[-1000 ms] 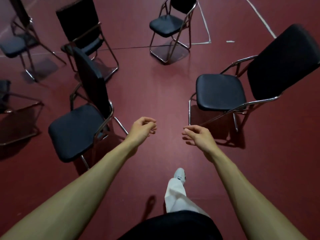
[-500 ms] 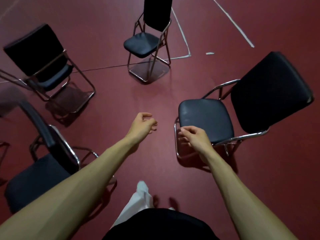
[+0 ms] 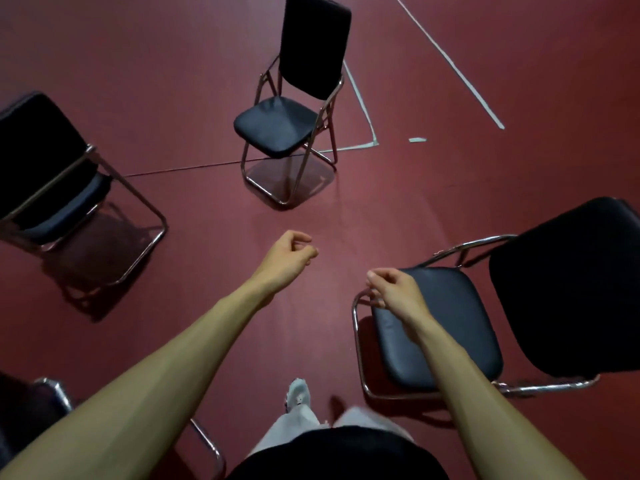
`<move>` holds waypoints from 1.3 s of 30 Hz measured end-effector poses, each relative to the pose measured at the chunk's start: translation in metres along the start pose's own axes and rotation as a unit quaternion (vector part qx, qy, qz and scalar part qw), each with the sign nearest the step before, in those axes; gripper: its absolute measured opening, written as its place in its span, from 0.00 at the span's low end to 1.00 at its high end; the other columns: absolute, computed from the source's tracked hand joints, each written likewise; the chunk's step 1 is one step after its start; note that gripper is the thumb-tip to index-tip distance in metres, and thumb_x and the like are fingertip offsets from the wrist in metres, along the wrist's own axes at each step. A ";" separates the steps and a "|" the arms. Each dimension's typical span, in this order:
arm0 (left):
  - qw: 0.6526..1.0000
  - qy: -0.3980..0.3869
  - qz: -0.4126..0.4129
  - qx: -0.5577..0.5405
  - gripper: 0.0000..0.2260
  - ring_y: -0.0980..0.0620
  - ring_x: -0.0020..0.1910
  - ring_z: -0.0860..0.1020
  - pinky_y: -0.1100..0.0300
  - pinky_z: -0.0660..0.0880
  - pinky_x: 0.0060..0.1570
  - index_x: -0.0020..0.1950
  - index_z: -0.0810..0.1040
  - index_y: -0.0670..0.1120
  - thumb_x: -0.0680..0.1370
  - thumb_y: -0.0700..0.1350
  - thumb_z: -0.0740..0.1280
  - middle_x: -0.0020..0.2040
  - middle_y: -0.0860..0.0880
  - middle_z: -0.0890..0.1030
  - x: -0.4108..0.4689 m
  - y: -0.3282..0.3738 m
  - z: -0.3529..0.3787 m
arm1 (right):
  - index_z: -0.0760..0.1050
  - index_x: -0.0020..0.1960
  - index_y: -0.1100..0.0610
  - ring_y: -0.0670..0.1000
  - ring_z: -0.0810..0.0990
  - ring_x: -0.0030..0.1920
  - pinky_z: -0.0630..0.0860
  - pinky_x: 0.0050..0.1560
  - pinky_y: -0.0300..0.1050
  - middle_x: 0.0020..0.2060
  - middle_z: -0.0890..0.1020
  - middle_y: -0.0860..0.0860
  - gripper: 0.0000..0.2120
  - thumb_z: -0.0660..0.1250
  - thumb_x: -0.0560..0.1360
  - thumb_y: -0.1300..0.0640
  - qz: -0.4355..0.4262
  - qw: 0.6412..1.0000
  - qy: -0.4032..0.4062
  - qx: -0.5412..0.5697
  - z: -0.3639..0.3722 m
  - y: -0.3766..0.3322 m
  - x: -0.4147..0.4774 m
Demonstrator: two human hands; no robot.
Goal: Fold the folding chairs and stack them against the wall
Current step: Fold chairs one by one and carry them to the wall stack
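Chairs stand unfolded on the red floor (image 3: 173, 81), four of them in the head view, each with a black seat and back on a chrome tube frame. The right chair (image 3: 446, 327) is closest to the hands, its seat facing left and its back at the right edge. The far chair (image 3: 277, 124) stands upright at top centre, just left of a corner of pale tape (image 3: 362, 98). The left chair (image 3: 45, 174) is seen from behind its back, well apart from the others. Only a frame corner of the near chair (image 3: 52, 393) shows at the bottom left, partly hidden by the left forearm. The left hand (image 3: 287, 254) hangs over bare floor, fingers loosely curled and grasping nothing. The right hand (image 3: 394, 292) hovers over the front corner of the right chair's seat, fingers loosely curled with nothing in their grip; whether they touch the frame I cannot tell. A white shoe (image 3: 298, 393) is on the floor below the hands.
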State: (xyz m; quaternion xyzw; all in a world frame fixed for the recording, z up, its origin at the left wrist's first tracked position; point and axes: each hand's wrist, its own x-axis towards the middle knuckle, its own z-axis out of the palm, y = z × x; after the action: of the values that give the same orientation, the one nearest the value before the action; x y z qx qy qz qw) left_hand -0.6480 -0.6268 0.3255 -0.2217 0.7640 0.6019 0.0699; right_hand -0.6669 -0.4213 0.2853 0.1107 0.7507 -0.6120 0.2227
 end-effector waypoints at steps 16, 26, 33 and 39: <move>0.970 -0.175 0.034 0.168 0.06 0.55 0.39 0.76 0.62 0.71 0.44 0.51 0.75 0.47 0.78 0.38 0.66 0.45 0.48 0.78 0.300 0.135 0.111 | 0.75 0.46 0.55 0.47 0.77 0.37 0.77 0.35 0.37 0.39 0.79 0.51 0.02 0.65 0.78 0.59 0.068 0.936 0.202 0.280 -0.075 -0.065 0.269; 0.885 -0.352 0.119 0.280 0.07 0.51 0.44 0.77 0.62 0.72 0.44 0.53 0.76 0.46 0.78 0.37 0.63 0.45 0.47 0.80 0.417 0.239 0.247 | 0.78 0.51 0.59 0.47 0.80 0.39 0.78 0.43 0.40 0.41 0.81 0.51 0.05 0.65 0.79 0.59 0.090 0.862 0.364 0.341 -0.183 -0.079 0.332; 0.817 -0.478 0.152 0.286 0.06 0.51 0.44 0.77 0.59 0.71 0.47 0.54 0.76 0.44 0.79 0.38 0.63 0.44 0.47 0.79 0.470 0.276 0.338 | 0.78 0.51 0.59 0.45 0.79 0.39 0.78 0.39 0.34 0.42 0.81 0.49 0.06 0.64 0.79 0.58 0.084 0.785 0.498 0.358 -0.225 -0.094 0.343; 0.737 -0.578 0.143 0.319 0.07 0.51 0.44 0.76 0.58 0.71 0.47 0.55 0.76 0.44 0.79 0.37 0.63 0.45 0.45 0.79 0.521 0.288 0.388 | 0.77 0.55 0.64 0.47 0.78 0.37 0.78 0.38 0.38 0.45 0.79 0.56 0.09 0.64 0.79 0.60 0.124 0.684 0.572 0.437 -0.208 -0.102 0.383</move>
State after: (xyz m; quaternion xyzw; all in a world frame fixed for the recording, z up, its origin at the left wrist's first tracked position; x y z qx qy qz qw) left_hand -1.2968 -0.3392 0.2834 0.3163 0.7469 0.3378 0.4775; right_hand -1.0886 -0.2835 0.2257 0.6160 0.3595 -0.6552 -0.2492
